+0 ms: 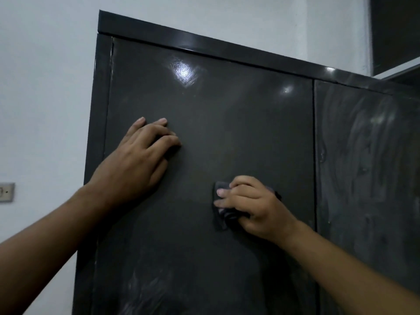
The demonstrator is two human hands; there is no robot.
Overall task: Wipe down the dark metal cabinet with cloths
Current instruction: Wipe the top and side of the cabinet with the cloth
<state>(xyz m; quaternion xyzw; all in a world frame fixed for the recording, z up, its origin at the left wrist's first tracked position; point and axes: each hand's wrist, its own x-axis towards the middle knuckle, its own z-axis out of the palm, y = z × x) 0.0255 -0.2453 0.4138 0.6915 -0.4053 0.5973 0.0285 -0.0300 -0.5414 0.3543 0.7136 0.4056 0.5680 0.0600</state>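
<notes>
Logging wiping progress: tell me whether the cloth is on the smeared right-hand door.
No, the right hand grips the dark cloth against the left door, short of the seam between the doors.

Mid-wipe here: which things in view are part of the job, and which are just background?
Job: cabinet; left hand flat on it; cloth; right hand gripping the cloth.
Background: wall plate; white wall; upper shelf.

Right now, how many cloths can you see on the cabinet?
1. A dark cloth is gripped by the right hand against the left door. The left hand lies flat higher up and could hide another.
</notes>
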